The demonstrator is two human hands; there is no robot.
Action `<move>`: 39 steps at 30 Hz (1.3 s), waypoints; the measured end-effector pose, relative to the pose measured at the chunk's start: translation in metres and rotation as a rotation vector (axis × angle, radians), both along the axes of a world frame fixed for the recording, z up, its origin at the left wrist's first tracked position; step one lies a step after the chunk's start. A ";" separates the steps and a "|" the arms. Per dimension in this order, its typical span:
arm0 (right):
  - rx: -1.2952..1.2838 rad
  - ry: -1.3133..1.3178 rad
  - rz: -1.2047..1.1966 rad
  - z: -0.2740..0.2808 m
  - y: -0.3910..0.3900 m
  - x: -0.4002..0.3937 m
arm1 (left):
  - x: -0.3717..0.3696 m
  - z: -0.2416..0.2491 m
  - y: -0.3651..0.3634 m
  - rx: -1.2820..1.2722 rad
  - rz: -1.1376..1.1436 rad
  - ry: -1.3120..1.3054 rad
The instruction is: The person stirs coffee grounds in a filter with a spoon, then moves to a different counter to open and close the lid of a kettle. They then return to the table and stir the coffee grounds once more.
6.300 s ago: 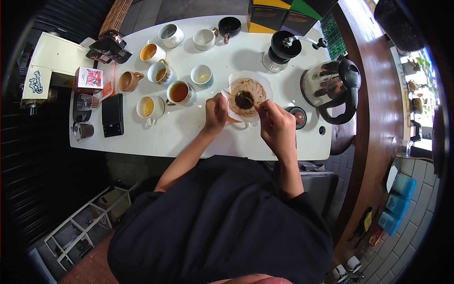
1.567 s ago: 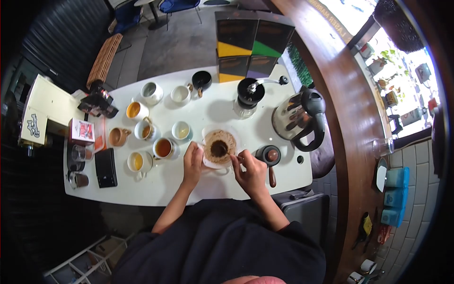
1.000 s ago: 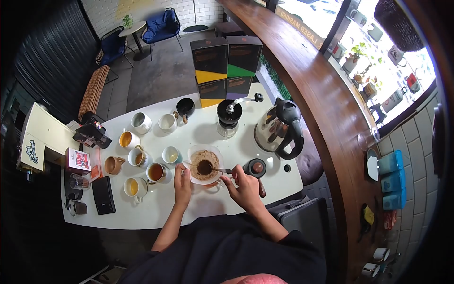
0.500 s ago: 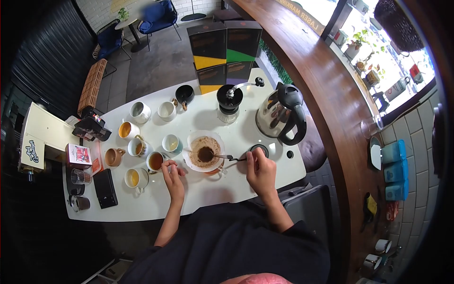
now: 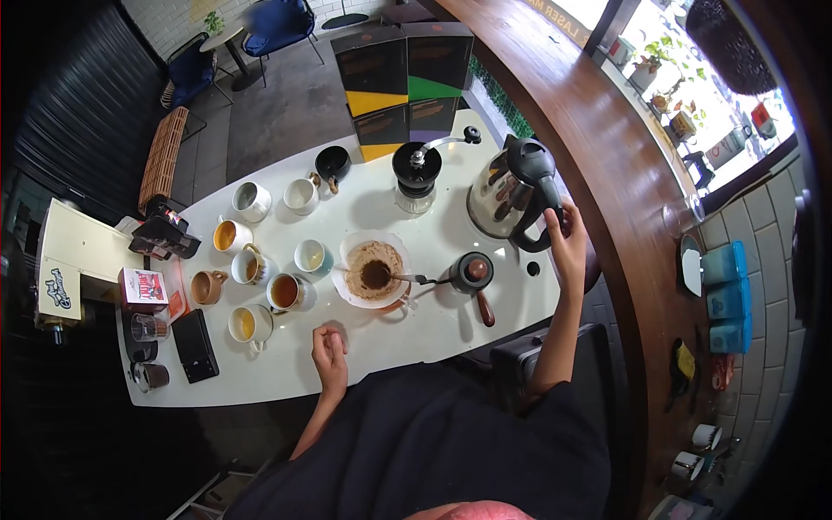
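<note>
My right hand (image 5: 568,238) is wrapped round the black handle of a large kettle (image 5: 496,195) with a shiny body, which stands on the table. My left hand (image 5: 330,357) rests by the near table edge, its fingers loosely curled, with nothing seen in it. Between the hands sits a white paper filter (image 5: 374,238) with wet coffee grounds and a dark hollow in them. A small dark pot (image 5: 472,276) with a wooden knob, brown handle and thin spout stands to its right. A slim utensil (image 5: 406,277) reaches from the filter towards that spout.
Several cups surround the left side, including one of amber liquid (image 5: 284,292). A hand coffee grinder (image 5: 416,169) stands behind the filter. Boxes (image 5: 407,74) rise at the far edge. A black flat device (image 5: 196,347) lies at left, and a wooden counter (image 5: 598,165) runs along the right.
My right hand has left the small dark pot and moved up and right onto the large kettle's handle. My left hand has drawn back towards me from beside the cups, its fingers more curled.
</note>
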State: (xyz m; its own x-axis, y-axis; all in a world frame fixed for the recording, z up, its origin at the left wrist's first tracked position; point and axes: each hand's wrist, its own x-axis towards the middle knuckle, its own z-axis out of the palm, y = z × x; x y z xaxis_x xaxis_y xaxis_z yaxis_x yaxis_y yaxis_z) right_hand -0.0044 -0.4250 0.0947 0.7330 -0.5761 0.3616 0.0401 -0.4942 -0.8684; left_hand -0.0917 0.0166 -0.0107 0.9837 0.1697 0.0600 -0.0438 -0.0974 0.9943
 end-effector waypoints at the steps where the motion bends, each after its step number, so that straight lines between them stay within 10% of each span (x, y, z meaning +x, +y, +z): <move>1: 0.266 0.065 0.162 -0.011 -0.007 0.004 | 0.001 0.001 0.000 0.028 -0.026 0.000; 23: 0.385 0.095 0.118 -0.022 -0.004 0.015 | 0.013 -0.004 -0.010 0.034 -0.156 0.123; 25: -0.298 -0.103 -0.160 -0.003 0.012 0.023 | 0.015 -0.016 -0.005 0.121 -0.140 0.110; 28: -0.613 -0.218 0.000 0.040 0.011 0.043 | 0.017 -0.026 -0.006 0.285 -0.098 0.037; 39: -0.675 -0.022 0.119 0.050 0.005 0.065 | 0.022 -0.035 -0.004 0.543 -0.100 -0.084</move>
